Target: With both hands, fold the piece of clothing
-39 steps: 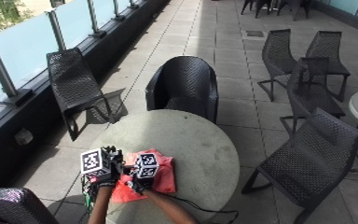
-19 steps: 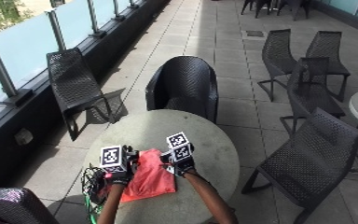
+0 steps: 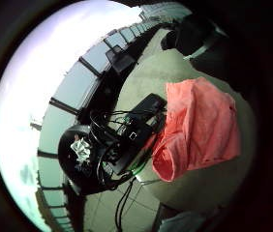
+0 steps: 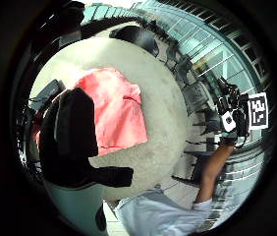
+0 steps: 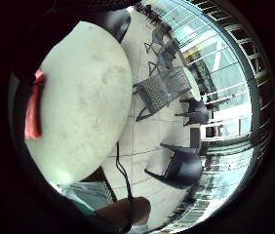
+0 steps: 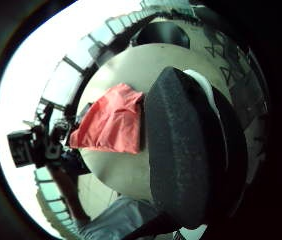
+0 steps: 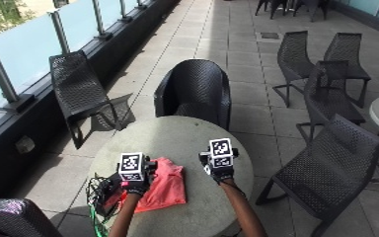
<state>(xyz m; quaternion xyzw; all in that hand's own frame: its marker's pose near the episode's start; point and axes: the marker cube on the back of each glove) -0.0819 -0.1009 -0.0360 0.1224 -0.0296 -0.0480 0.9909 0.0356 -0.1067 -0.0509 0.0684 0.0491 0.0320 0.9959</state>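
Fingers first: left hand (image 7: 135,186) is up above the table w/ nothing in it. In its thumb-side palm view a gloved digit (image 4: 72,137) hangs in front of the cloth, curled loosely, no fabric pinched. Right hand (image 7: 221,170) is also lifted off the table; its thumb-side palm view shows a big gloved digit (image 6: 176,150) across the lens, closed on nothing, and from the other palm the same hand (image 4: 232,118) sits mid-air w/ fingers hanging relaxed.

Red garment (image 7: 161,185) lies on the round stone table (image 7: 176,136), at the person's left-front part of the top, roughly folded into a rectangle. Left hand hovers at its near-left edge; whether it touches, can't tell. Right hand is apart from it, over bare tabletop to the right.

Left little-finger view: garment (image 3: 199,128) bunched at one corner, beside a black device w/ cables (image 3: 127,140) at the table edge. Right little-finger view catches only a strip of the red cloth (image 5: 34,109) at the table's far side.

Black wicker chair (image 7: 196,94) stands behind the table, another (image 7: 327,170) to the right.
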